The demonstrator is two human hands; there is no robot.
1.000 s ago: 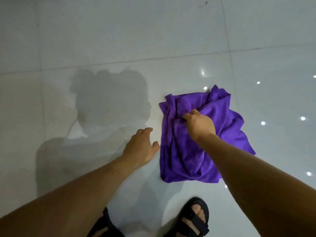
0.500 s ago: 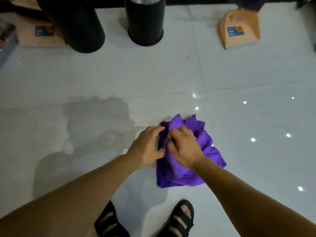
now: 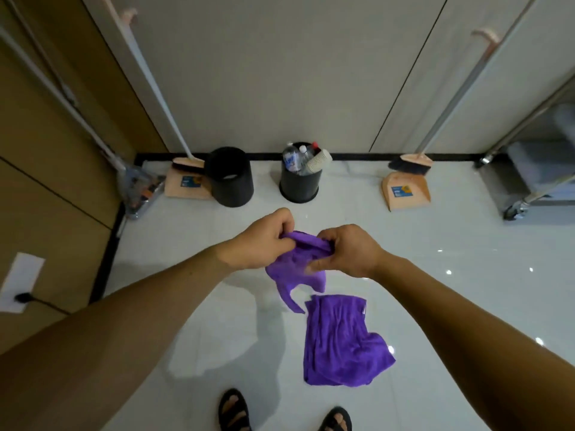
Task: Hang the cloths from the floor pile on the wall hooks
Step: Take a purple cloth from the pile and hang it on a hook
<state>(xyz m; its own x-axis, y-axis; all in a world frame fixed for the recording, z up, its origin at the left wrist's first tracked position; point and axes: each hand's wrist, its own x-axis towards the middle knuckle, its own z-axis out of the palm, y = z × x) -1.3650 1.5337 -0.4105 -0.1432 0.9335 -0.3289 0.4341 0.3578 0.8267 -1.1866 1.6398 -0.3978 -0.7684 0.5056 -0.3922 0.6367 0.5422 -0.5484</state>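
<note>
Between the two hands, a little above the middle of the view, a purple cloth (image 3: 295, 269) is held up from the tiled floor (image 3: 435, 306). The left hand (image 3: 264, 241) pinches its top edge at the 9 o'clock side, and the right hand (image 3: 345, 251) has its fingers curled around the bunched edge at the 3 o'clock side. Both hands are therefore closed on the same cloth, and they are close to each other.

The gripped edge runs roughly from 9 to 3 o'clock. From it the rest of the cloth hangs down toward 6 o'clock and ends in a narrow tip. I judge that this hanging direction matters most for the next move: the top edge must go up to a hook, and the loose part will follow below.

A second purple cloth (image 3: 339, 340) lies crumpled on the floor at 5 o'clock from the hands, with its long side from 12 to 6 o'clock. I cannot tell whether the hanging tip touches its corner. The right hand is nearer to it.

At 12 o'clock stands the grey wall (image 3: 280, 73). I cannot recognise any wall hook with certainty, so the hooks are probably higher than this view shows.
</note>
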